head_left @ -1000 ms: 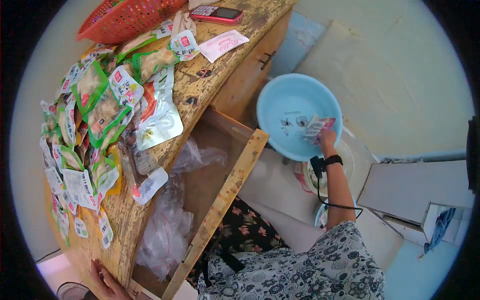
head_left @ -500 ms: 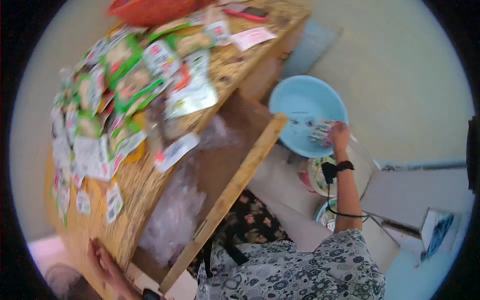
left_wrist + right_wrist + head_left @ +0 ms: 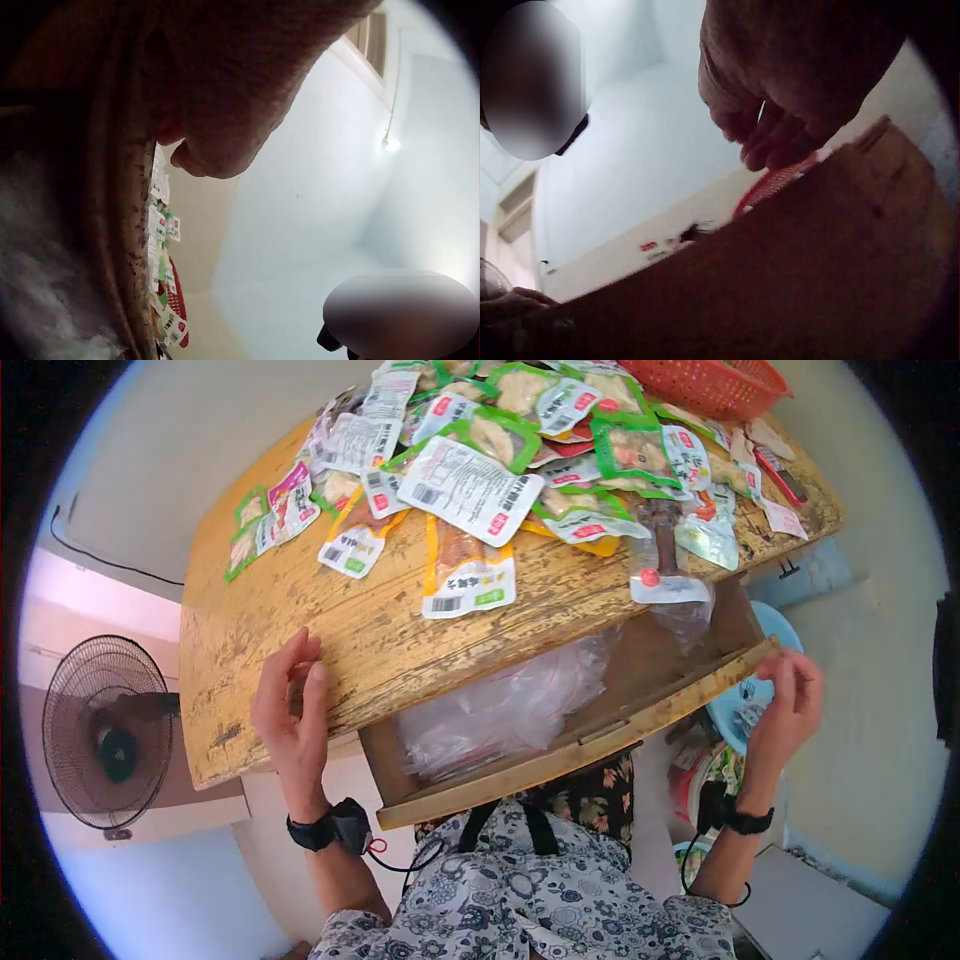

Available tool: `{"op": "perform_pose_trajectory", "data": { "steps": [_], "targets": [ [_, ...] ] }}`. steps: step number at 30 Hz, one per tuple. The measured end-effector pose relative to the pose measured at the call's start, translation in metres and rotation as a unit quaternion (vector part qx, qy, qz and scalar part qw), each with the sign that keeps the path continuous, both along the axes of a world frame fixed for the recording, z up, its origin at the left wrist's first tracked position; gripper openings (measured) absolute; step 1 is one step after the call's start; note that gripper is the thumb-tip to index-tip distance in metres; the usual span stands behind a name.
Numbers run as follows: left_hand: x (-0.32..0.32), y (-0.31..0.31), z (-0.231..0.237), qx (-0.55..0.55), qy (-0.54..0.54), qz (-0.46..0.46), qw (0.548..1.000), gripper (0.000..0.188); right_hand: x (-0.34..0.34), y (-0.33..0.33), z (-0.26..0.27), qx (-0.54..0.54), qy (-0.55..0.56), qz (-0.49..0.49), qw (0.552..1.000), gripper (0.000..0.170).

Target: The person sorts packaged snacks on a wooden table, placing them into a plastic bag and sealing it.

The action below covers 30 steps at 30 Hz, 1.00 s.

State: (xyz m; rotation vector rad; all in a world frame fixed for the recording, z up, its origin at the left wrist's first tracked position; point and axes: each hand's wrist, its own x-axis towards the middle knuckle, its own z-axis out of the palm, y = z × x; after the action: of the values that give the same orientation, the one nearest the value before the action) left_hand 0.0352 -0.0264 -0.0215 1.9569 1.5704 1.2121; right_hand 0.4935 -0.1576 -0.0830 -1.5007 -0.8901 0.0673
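The scuffed yellow-brown wooden table [image 3: 230, 680] bears a loose heap of green-, white- and yellow-edged plastic food packets [image 3: 470, 490]; the slick sleeves overlap unevenly, so a jolt could set some sliding. Below its front edge, the shallow wooden drawer [image 3: 500, 774] stands pulled out, and a sliding packet could drop into it unnoticed. The round light-blue plastic basin [image 3: 725, 710] sits lower, past the drawer's right end, where a careless arm might knock it. The crumpled clear plastic bags [image 3: 510, 705] in the drawer could snag if it were pushed in.

The person's left hand [image 3: 288, 710] lies at the table edge, fingers loosely bent around nothing. The right hand [image 3: 788, 705], likewise without a hold, is by the drawer's front corner; contact is unclear, but a brush could shift the drawer. The long clear packet with dark brown contents and a white end [image 3: 668, 589] juts over the table edge, likeliest to fall if bumped.
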Motion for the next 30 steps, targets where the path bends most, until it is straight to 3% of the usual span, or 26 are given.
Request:
{"op": "perform_pose_trajectory", "data": {
  "steps": [2, 4, 9, 13, 15, 21, 23, 24, 27, 30],
  "targets": [
    [-0.002, 0.0, 0.0, -0.002, -0.007, -0.003, 1.0, 0.034, -0.04, -0.003, 0.023, -0.015, -0.132, 0.073, 0.989, 0.015],
    [-0.005, 0.0, -0.004, -0.004, -0.023, -0.005, 1.0, 0.033, -0.081, 0.004, 0.058, 0.02, -0.288, 0.165, 0.943, 0.018],
    [-0.006, 0.0, -0.002, -0.003, -0.036, -0.01, 0.999, 0.031, -0.124, 0.04, 0.067, -0.159, -0.309, 0.321, 0.881, 0.018],
    [-0.012, 0.006, -0.008, 0.075, 0.022, -0.025, 0.997, 0.03, -0.134, 0.056, 0.06, -0.258, -0.353, 0.36, 0.824, 0.014],
    [-0.012, 0.005, -0.008, 0.061, -0.014, -0.029, 0.998, 0.029, -0.138, 0.062, 0.06, -0.281, -0.374, 0.374, 0.801, 0.01],
    [-0.012, 0.001, -0.005, 0.048, -0.034, -0.026, 0.998, 0.029, -0.14, 0.063, 0.05, -0.24, -0.361, 0.341, 0.834, 0.017],
    [-0.011, -0.001, -0.005, 0.039, -0.046, -0.028, 0.998, 0.029, -0.139, 0.053, 0.061, -0.164, -0.313, 0.295, 0.888, 0.017],
    [-0.012, -0.002, -0.004, 0.035, -0.051, -0.032, 0.998, 0.029, -0.139, 0.047, 0.066, -0.124, -0.288, 0.269, 0.911, 0.018],
    [-0.017, -0.003, -0.004, 0.005, -0.081, -0.044, 0.996, 0.027, -0.138, 0.026, 0.068, -0.038, 0.0, 0.211, 0.977, 0.019],
    [-0.012, -0.006, -0.001, 0.021, -0.091, -0.046, 0.995, 0.025, -0.136, 0.024, 0.061, -0.026, 0.006, 0.22, 0.975, 0.021]
  ]
}}
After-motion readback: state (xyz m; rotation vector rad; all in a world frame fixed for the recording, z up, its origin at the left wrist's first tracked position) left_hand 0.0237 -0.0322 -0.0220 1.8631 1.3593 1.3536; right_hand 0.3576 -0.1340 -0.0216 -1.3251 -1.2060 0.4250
